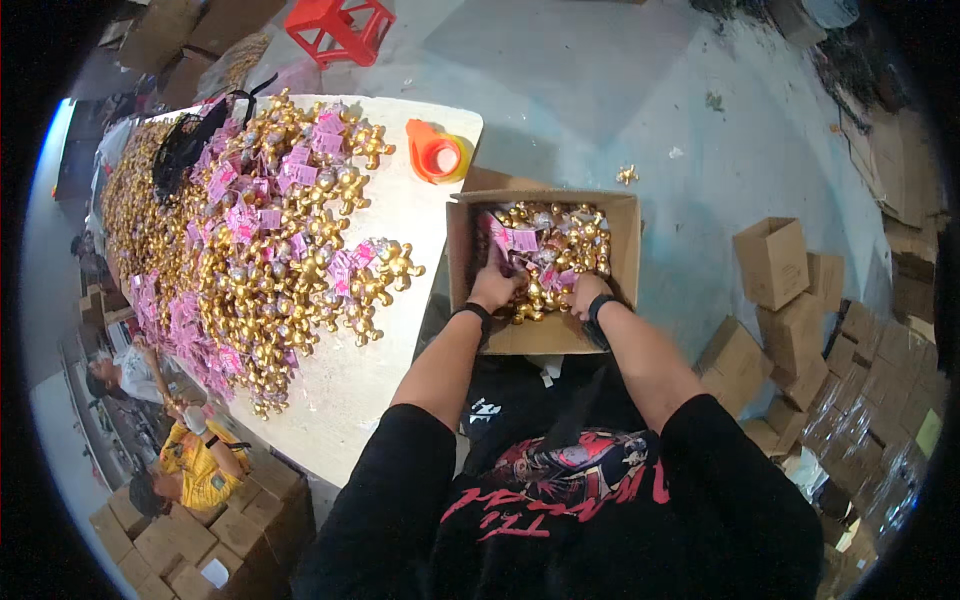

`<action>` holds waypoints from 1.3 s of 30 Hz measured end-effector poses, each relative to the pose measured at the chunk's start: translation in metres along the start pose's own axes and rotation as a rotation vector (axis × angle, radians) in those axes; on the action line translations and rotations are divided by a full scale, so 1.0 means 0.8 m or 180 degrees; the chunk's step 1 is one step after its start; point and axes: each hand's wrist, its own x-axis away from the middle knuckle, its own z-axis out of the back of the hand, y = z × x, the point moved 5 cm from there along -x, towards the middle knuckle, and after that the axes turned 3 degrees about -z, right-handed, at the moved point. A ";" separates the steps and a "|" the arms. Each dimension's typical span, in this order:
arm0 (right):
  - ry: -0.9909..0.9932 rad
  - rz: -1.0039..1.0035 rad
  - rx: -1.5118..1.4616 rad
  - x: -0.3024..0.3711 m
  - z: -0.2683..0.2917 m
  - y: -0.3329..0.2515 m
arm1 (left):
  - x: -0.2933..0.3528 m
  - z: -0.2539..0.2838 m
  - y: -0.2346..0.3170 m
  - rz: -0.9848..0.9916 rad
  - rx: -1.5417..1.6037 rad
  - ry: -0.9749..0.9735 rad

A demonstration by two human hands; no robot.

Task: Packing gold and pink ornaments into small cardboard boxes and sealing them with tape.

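Note:
Both my hands reach into an open cardboard box (628,240) filled with shiny gold figurines (545,300) that carry pink tags. My left hand (493,287) is at the box's left side, fingers closed beside a pink tag (522,240); what they hold is hidden. On the right side, my right hand (588,293) curls its fingers among the figurines, close to another pink tag (568,277). I cannot make out what is in that grip. Dark bands circle both wrists.
A white table (385,370) at the left bears a large heap of gold figurines (290,260) and an orange-yellow tape dispenser (437,153). Beyond it stands a red stool (342,32). Cardboard boxes (770,262) stack up at right. Two people, one in a yellow shirt (205,470), are at the lower left.

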 end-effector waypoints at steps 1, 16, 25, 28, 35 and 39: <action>0.0683 0.0071 -0.0246 -0.003 0.003 -0.003 | -0.004 0.007 0.006 -0.0071 -0.0173 0.0120; 0.0216 0.1958 -0.1682 0.037 0.077 0.005 | 0.047 0.041 0.073 0.0298 0.0696 -0.0197; -0.0140 0.1087 -0.1268 -0.075 0.064 -0.028 | -0.019 -0.063 0.026 0.2294 -0.2561 0.0650; -0.0784 0.0954 -0.2199 -0.080 0.062 0.007 | -0.017 -0.064 0.048 0.2044 -0.1624 0.0172; -0.0460 0.0131 -0.1575 -0.066 0.097 -0.018 | -0.015 -0.058 0.053 0.1886 -0.1472 0.0407; -0.0462 0.0089 -0.1649 -0.071 0.098 -0.024 | -0.009 -0.044 0.056 0.1910 -0.1890 -0.0036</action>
